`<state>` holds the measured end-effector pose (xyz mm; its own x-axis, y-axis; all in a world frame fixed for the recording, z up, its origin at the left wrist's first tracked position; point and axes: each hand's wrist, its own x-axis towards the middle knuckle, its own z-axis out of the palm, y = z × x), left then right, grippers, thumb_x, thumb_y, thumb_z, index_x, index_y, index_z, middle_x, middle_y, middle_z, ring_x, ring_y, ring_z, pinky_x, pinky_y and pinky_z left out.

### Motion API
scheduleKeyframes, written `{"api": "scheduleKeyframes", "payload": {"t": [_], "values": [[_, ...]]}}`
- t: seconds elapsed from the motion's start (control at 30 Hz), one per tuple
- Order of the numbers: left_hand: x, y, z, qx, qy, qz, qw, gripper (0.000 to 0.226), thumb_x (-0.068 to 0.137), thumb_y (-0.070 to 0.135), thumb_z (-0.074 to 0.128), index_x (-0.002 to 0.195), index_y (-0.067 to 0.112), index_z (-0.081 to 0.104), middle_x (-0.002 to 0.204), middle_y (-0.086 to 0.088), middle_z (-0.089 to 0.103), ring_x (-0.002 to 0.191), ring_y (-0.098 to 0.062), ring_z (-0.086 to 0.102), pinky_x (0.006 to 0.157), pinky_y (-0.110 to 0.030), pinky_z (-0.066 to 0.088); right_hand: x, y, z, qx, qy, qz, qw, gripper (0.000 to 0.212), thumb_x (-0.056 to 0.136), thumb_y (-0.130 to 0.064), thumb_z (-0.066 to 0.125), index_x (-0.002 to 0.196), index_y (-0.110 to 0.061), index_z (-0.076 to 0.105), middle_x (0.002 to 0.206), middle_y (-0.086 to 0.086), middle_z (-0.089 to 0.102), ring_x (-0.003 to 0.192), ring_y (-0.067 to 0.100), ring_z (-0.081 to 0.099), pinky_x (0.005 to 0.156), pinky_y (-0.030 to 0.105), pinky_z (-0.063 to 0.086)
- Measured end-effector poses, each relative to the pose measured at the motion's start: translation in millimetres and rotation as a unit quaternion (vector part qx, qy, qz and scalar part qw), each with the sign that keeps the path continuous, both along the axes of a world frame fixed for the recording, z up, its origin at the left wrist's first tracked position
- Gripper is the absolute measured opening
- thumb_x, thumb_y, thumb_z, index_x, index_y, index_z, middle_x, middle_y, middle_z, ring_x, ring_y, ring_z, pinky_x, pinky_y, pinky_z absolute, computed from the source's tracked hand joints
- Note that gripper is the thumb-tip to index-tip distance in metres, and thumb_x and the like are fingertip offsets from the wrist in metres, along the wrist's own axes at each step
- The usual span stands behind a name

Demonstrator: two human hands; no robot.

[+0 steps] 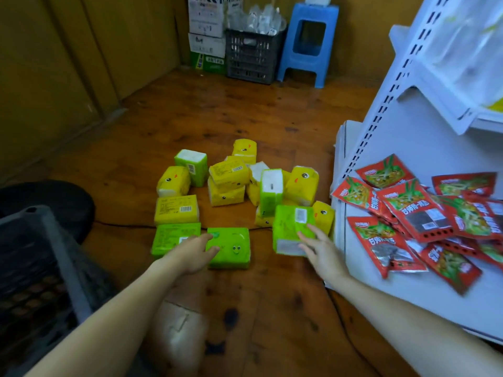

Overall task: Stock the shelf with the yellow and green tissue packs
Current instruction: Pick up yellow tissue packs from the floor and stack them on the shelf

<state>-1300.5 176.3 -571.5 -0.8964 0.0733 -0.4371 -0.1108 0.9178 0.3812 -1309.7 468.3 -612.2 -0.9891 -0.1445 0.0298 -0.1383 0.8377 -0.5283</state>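
Note:
Several yellow and green tissue packs (228, 183) lie scattered on the wooden floor in front of me. My left hand (194, 251) reaches onto a flat green pack with a smiley face (234, 250), fingers laid over its left end. My right hand (319, 247) grips another green pack (292, 229), tilted up at the pile's right edge beside the shelf. The white shelf (408, 284) stands at right, its lower board partly covered with red snack packets (419, 213).
A dark plastic crate (35, 268) sits at my left. At the back stand cardboard boxes (206, 31), a black crate of bottles (253, 53) and a blue stool (307, 42). A black cable (122, 225) runs across the floor under the packs.

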Motion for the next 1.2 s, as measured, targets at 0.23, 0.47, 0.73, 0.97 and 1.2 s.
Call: {"api": "scheduleKeyframes", "payload": {"t": [0.23, 0.47, 0.73, 0.97, 1.2], "values": [[-7, 12, -5, -0.016, -0.008, -0.022, 1.000, 0.056, 0.098, 0.041, 0.039, 0.145, 0.013, 0.030, 0.145, -0.016, 0.038, 0.135, -0.030, 0.035, 0.106, -0.032, 0.031, 39, -20, -46, 0.050, -0.135, 0.084, 0.986, 0.034, 0.096, -0.028, 0.048, 0.126, -0.017, 0.058, 0.147, 0.000, 0.032, 0.131, 0.016, 0.040, 0.103, 0.023, 0.031], [-11, -5, -7, -0.003, -0.019, 0.019, 1.000, 0.049, 0.099, 0.035, 0.041, 0.139, 0.008, 0.039, 0.143, -0.016, 0.043, 0.131, -0.029, 0.041, 0.100, -0.028, 0.035, -24, -10, -23, 0.039, 0.024, -0.092, 0.995, 0.056, 0.085, -0.039, 0.062, 0.136, -0.024, 0.045, 0.148, 0.006, 0.028, 0.133, 0.024, 0.035, 0.099, 0.036, 0.039], [-6, -5, -15, 0.025, -0.017, 0.028, 0.999, 0.054, 0.098, 0.032, 0.044, 0.146, 0.015, 0.027, 0.151, -0.007, 0.032, 0.138, -0.019, 0.032, 0.104, -0.022, 0.029, -81, -7, -41, -0.008, -0.081, -0.290, 0.954, 0.079, 0.079, -0.044, 0.068, 0.145, -0.029, 0.026, 0.153, 0.017, 0.005, 0.140, 0.037, 0.016, 0.104, 0.045, 0.033], [-3, 8, -22, 0.078, -0.036, 0.058, 0.995, 0.058, 0.097, 0.031, 0.047, 0.147, 0.014, 0.024, 0.149, -0.009, 0.035, 0.137, -0.019, 0.034, 0.104, -0.020, 0.029, -85, -14, -55, -0.076, -0.069, -0.358, 0.928, 0.061, 0.089, -0.022, 0.059, 0.143, -0.030, 0.033, 0.152, 0.014, 0.009, 0.140, 0.032, 0.015, 0.098, 0.049, 0.037], [-22, 35, -11, 0.109, -0.017, 0.041, 0.993, 0.060, 0.097, 0.033, 0.045, 0.149, 0.017, 0.018, 0.147, -0.013, 0.038, 0.134, -0.022, 0.040, 0.099, -0.022, 0.034, -65, 6, -37, -0.055, 0.014, -0.269, 0.962, 0.055, 0.088, -0.012, 0.059, 0.139, -0.024, 0.042, 0.146, 0.014, 0.031, 0.134, 0.031, 0.033, 0.103, 0.041, 0.037]]}}
